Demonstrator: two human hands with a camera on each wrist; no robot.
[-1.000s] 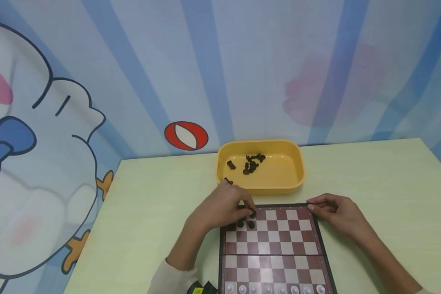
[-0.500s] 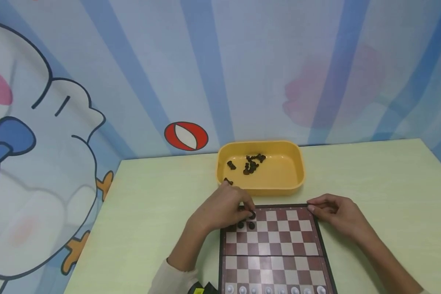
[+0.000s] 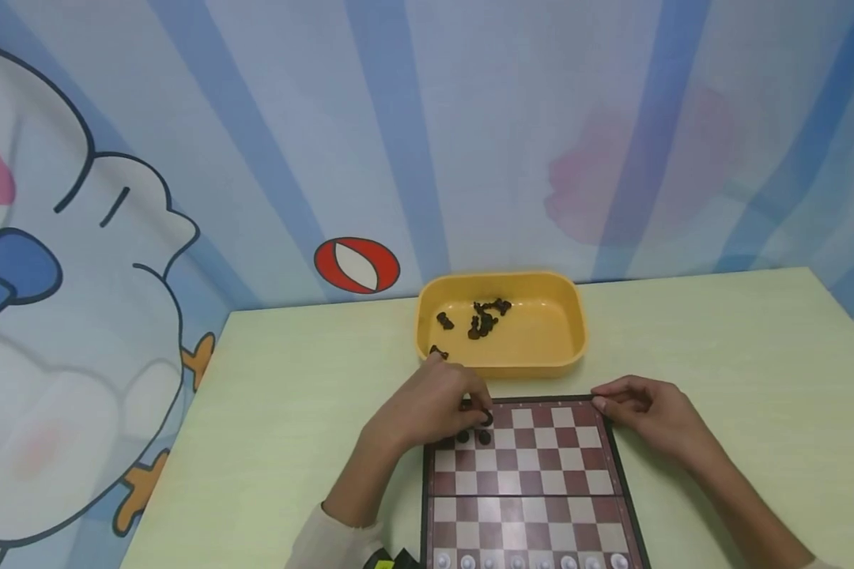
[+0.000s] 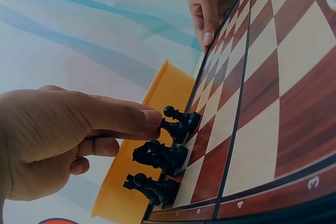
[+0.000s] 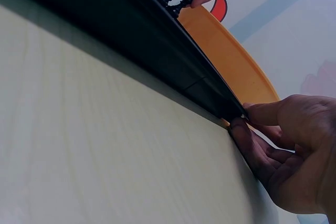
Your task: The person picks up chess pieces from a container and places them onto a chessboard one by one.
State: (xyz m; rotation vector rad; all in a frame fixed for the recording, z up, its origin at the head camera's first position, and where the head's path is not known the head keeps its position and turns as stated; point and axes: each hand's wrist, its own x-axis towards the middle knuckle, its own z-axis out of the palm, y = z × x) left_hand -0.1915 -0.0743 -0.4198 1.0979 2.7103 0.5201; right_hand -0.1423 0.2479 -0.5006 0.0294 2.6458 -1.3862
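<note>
Over the far left corner of the chessboard (image 3: 519,461), my left hand (image 3: 430,403) pinches the top of a black chess piece (image 4: 176,130) between thumb and finger. The piece stands on the back row, just behind a black pawn (image 4: 182,116); its exact kind is hidden by the fingertips. A black knight (image 4: 149,156) and more black pieces stand beside it at the board's edge. My right hand (image 3: 651,411) grips the far right corner of the board, thumb and fingers on its dark rim, as the right wrist view confirms.
Behind the board, a yellow tray (image 3: 534,368) holds several loose black chess pieces (image 3: 482,324). White chess pieces (image 3: 517,562) line the near side of the board. A patterned wall (image 3: 498,158) rises at the back edge of the pale table (image 3: 313,379).
Only the head view has shifted very slightly. The left hand stays on the black chess piece and the right hand on the board's corner.
</note>
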